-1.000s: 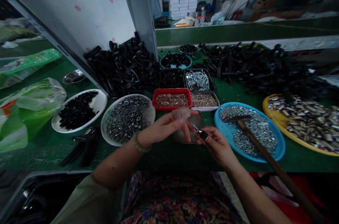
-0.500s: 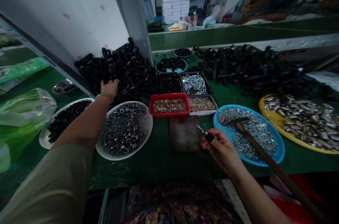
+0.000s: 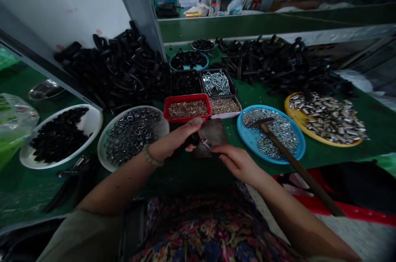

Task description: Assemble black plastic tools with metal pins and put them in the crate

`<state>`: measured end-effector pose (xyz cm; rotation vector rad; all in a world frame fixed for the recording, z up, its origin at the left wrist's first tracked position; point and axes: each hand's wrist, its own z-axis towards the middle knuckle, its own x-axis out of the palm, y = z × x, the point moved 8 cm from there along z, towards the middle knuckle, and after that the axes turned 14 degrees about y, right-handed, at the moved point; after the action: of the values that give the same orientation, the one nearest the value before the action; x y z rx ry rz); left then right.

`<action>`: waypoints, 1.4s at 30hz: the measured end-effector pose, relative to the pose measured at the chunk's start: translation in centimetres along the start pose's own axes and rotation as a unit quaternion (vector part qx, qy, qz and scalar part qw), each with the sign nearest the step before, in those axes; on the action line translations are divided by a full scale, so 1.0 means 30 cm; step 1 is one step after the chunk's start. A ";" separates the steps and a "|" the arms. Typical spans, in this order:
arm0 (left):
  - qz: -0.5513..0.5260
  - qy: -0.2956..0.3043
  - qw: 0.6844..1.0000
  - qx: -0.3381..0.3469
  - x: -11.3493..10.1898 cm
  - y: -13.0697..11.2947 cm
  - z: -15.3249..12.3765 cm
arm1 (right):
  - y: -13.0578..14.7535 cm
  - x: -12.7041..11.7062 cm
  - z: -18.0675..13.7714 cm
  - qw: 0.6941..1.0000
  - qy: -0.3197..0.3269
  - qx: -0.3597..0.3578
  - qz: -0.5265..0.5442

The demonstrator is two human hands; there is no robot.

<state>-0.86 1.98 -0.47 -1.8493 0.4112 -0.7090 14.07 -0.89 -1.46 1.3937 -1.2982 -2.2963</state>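
My left hand (image 3: 175,142) is closed around a black plastic part (image 3: 192,140) that it holds over a dark square metal plate (image 3: 213,132) on the green table. My right hand (image 3: 236,161) pinches a small black piece with a silver screw (image 3: 206,143) and brings it against the black part. Both hands meet just in front of the red tray of small copper-coloured pieces (image 3: 187,109). A big heap of black plastic parts (image 3: 117,72) lies at the back left.
A white bowl of metal rings (image 3: 131,134), a white plate of black caps (image 3: 60,134), a blue plate of nuts (image 3: 272,134) with a hammer (image 3: 291,159) lying across it, a yellow plate of metal sleeves (image 3: 328,117), trays of screws (image 3: 216,82), another black heap (image 3: 272,64).
My left hand came back from the black heap at the left with a black part and now meets my right hand over the plate. The camera tilted down.
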 end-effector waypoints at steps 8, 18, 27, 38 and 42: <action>-0.016 -0.066 0.997 0.027 0.024 0.043 -0.009 | -0.003 0.013 -0.088 0.994 0.029 0.001 -0.102; -0.091 -0.151 0.982 0.069 0.040 0.129 -0.013 | -0.015 -0.009 -0.118 0.987 -0.028 0.014 -0.157; -0.098 -0.120 0.986 0.061 0.102 0.179 0.054 | -0.061 0.043 -0.097 0.975 -0.115 0.064 0.181; 0.177 0.004 0.983 0.052 0.140 0.161 0.027 | -0.113 0.107 -0.110 0.877 0.017 0.082 0.473; 0.164 -0.022 0.983 0.079 0.162 0.164 0.027 | -0.125 0.142 -0.109 0.802 0.014 0.106 0.588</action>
<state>3.61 -2.12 -3.89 -1.5954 0.5983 -0.4610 15.32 -2.77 -7.61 0.3364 -1.7200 -1.2653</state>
